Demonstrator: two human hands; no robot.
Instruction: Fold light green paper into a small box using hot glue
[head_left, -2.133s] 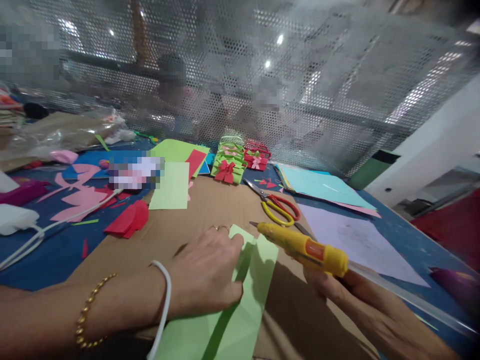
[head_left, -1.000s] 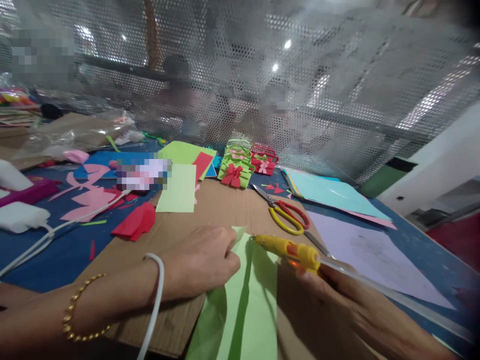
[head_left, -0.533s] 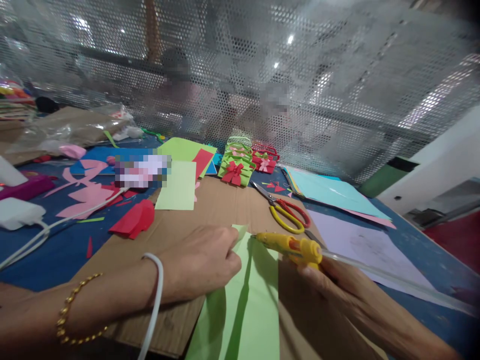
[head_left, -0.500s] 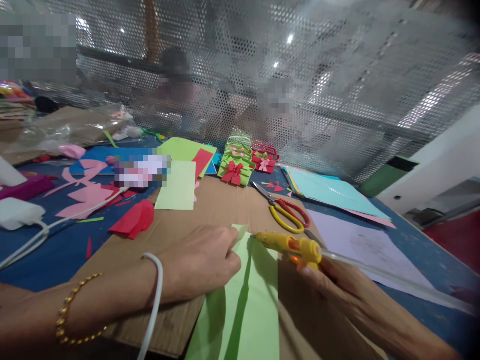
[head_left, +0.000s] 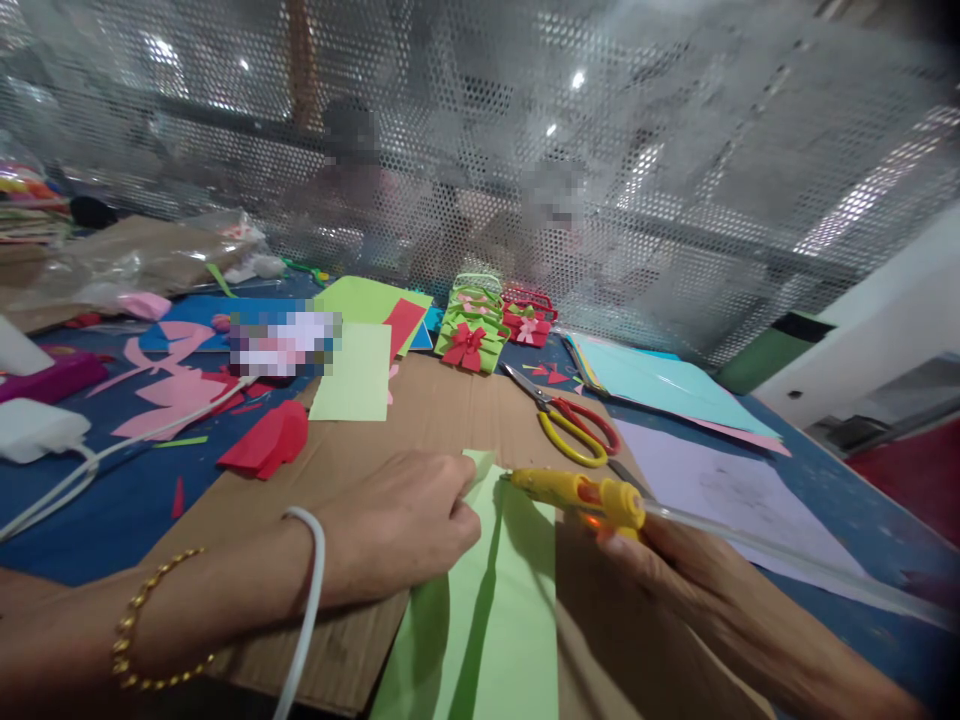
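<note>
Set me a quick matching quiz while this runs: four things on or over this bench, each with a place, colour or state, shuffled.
1. glue gun
2. scissors
3. left hand
4. red bow

A. on a small green paper bag
B. holding light green paper
C. one yellow handle, one red
D. in the right hand

Pairs: 1-D, 2-C, 3-B, 4-A.

2 hands (head_left: 399, 522) | 1 glue gun (head_left: 574, 489) | 1 glue stick (head_left: 750, 541) | 1 scissors (head_left: 547, 402)
</note>
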